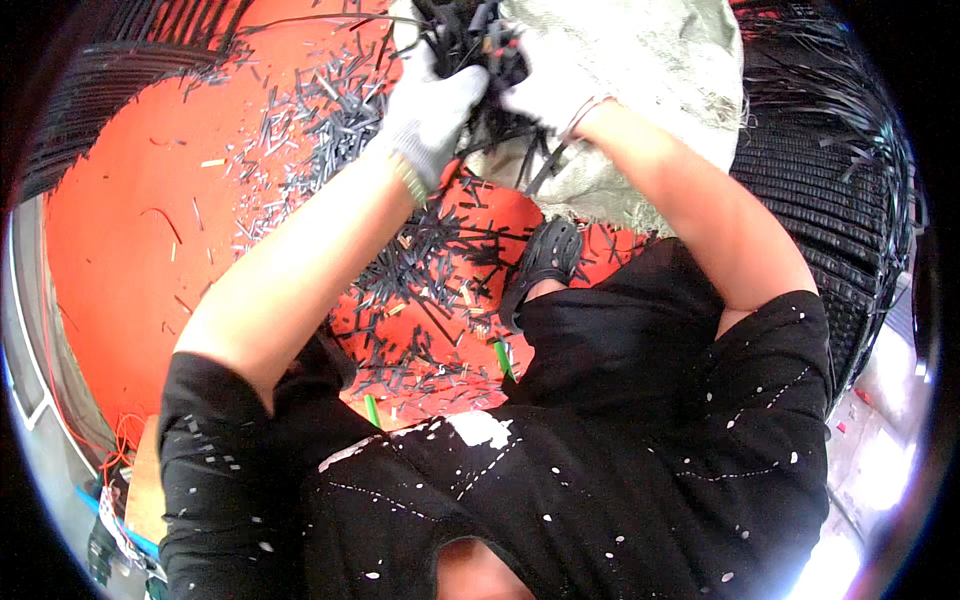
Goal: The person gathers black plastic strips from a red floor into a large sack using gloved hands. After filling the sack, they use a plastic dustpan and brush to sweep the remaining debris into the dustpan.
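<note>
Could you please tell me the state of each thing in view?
Clump of thin black strips, tangled
White-gloved left hand, touching the clump
White-gloved right hand, touching it too
Short black offcuts, scattered
Pale woven sack, rumpled, frayed
Black perforated clog, worn
Black woven piece, ends loose

No readable text. My black shirt point(620, 500): white specks, dashes and one larger white patch, no letters I can make out. Pale sack point(650, 60) ahead of me: nothing legible. Red floor covering point(120, 250), out to its left edge: nothing legible either.
</note>
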`<state>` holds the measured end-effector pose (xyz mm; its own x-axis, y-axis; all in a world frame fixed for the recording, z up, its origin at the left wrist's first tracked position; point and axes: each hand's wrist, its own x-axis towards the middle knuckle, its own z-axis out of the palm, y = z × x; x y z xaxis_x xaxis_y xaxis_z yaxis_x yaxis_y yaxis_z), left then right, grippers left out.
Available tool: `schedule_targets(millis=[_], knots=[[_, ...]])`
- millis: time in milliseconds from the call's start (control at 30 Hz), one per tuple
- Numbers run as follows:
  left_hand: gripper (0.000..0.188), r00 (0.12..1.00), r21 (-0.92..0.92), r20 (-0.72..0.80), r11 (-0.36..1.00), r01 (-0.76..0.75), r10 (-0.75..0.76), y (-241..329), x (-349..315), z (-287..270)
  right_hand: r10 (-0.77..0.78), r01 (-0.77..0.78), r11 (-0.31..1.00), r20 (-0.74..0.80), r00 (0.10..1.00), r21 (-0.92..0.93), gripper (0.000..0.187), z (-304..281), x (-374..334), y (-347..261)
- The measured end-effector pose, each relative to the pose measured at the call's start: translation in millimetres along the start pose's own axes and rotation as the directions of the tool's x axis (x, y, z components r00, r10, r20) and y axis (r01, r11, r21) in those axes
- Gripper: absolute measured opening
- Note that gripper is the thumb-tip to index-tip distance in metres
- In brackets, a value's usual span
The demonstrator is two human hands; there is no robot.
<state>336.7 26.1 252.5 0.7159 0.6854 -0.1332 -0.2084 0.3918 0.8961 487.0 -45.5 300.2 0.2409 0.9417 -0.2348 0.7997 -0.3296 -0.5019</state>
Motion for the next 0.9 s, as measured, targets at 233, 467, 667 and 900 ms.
schedule_targets(millis=[233, 467, 667, 900], knots=[[0.036, 0.983, -0.143, 0.131, 0.984, -0.108, 0.127, -69.4, 73.4, 45.2, 0.122, -0.282, 0.87, -0.379, 0.917, -0.404, 0.07, -65.0, -10.7, 115.1], [0.046, 0.734, -0.401, 0.679, 0.835, 0.378, -0.007, 21.5, 84.8, 68.7, 0.131, -0.28, 0.888, -0.383, 0.915, -0.365, 0.059, -116.3, -23.9, 106.7], [0.033, 0.569, 0.535, 0.706, 0.209, -0.819, 0.421, 58.3, 84.8, -28.2, 0.185, -0.284, 0.833, -0.245, 0.952, -0.475, 0.04, -118.1, -22.4, 30.5], [0.032, 0.977, 0.961, 0.194, 0.184, -0.208, 0.09, 29.3, -3.5, -266.4, -0.26, 0.28, 0.879, 0.105, 0.96, -0.385, 0.05, -89.3, -26.4, -75.3]])
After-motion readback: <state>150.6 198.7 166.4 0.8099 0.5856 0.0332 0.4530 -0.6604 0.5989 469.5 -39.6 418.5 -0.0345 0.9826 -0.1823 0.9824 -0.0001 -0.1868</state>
